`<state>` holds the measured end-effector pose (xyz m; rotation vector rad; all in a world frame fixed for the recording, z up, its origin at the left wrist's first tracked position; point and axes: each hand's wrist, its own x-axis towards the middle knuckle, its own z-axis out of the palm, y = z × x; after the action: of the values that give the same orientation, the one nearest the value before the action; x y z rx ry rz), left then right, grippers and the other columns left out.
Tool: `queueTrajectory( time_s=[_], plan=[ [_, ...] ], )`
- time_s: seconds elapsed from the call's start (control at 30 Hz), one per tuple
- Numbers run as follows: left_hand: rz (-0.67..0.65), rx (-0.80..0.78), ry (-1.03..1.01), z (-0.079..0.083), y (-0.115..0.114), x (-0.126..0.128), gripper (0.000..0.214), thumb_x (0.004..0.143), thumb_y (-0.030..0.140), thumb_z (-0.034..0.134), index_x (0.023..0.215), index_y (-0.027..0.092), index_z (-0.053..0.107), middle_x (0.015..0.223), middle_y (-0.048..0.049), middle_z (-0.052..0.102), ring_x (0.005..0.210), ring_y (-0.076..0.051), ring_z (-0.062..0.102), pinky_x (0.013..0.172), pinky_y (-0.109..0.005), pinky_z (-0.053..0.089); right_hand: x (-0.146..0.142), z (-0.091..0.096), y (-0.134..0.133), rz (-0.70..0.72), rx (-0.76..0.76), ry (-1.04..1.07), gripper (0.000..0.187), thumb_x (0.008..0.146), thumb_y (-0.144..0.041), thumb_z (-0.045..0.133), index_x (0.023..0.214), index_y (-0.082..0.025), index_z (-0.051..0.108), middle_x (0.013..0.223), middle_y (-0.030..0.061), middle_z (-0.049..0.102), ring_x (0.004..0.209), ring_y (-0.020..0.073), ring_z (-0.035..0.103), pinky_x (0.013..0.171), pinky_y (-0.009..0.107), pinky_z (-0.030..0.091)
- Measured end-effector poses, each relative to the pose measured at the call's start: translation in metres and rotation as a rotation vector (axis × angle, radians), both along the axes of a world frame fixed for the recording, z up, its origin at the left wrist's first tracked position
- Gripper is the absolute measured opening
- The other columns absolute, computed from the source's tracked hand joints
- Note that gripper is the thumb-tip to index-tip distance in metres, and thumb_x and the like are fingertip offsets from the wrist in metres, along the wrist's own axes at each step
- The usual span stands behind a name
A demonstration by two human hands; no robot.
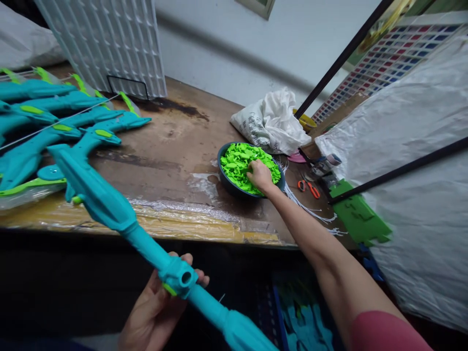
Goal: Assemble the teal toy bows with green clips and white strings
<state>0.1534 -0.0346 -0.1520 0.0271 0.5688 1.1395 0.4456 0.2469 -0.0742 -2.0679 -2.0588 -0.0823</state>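
Left grip [157, 302]: a toy [146, 246] is clasped past the desk [175, 146] edge. Right grip [260, 175], in the bowl [225, 182]: closure can't be told.

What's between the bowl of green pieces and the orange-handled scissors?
Thin white strips, on the table between the bowl and the scissors; head view.

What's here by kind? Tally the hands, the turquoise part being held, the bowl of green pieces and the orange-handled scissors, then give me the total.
Hands: 2 (left hand, right hand)
Held turquoise part: 1
Bowl of green pieces: 1
Orange-handled scissors: 1
Total: 5
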Motion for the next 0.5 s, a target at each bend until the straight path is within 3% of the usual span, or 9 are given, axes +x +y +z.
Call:
queueTrajectory(
  time_s=[0.13,0.3,0.43,0.5],
  plan=[
    [0.01,0.073,-0.047,0.001,-0.005,0.005,0.043,0.075,0.046,0.084,0.116,0.037,0.075,0.123,-0.0025,0.075,0.122,-0.037,0.065,0.114,-0.062,0.042,0.011,0.006,-0.009,-0.009,0.093,0.081,0.023,0.084,-0.01,0.051,0.096,-0.011,0.07,0.105,0.0149,0.069,0.097,0.0248,0.063,0.087,0.033,0.046],
    [0.078,0.107,-0.047,0.021,-0.004,0.019,0.057,0.062,0.067,0.084,0.1,0.025,0.078,0.109,-0.0058,0.074,0.114,-0.032,0.064,0.111,-0.06,0.047,-0.001,0.025,-0.042,0.055,0.179,0.218,0.019,0.084,-0.013,0.051,0.093,-0.012,0.067,0.086,0.0088,0.07,0.078,0.0199,0.063,0.076,0.029,0.047],
    [0.085,0.174,-0.087,0.022,-0.009,0.026,0.038,0.072,0.05,0.083,0.094,0.021,0.074,0.103,-0.0064,0.067,0.109,-0.028,0.062,0.111,-0.061,0.045,-0.038,0.033,-0.123,0.256,0.111,0.32,0.009,0.087,-0.019,0.058,0.087,-0.018,0.067,0.078,0.0017,0.067,0.072,0.0162,0.061,0.071,0.026,0.047],
    [0.072,0.179,-0.087,0.019,-0.015,0.026,0.027,0.073,0.036,0.079,0.094,0.02,0.072,0.104,-0.0062,0.064,0.111,-0.027,0.06,0.113,-0.059,0.044,-0.058,0.034,-0.177,0.46,0.089,0.367,0.009,0.092,-0.02,0.059,0.091,-0.02,0.068,0.086,0.003,0.068,0.079,0.0164,0.063,0.074,0.027,0.048]
  ],
)
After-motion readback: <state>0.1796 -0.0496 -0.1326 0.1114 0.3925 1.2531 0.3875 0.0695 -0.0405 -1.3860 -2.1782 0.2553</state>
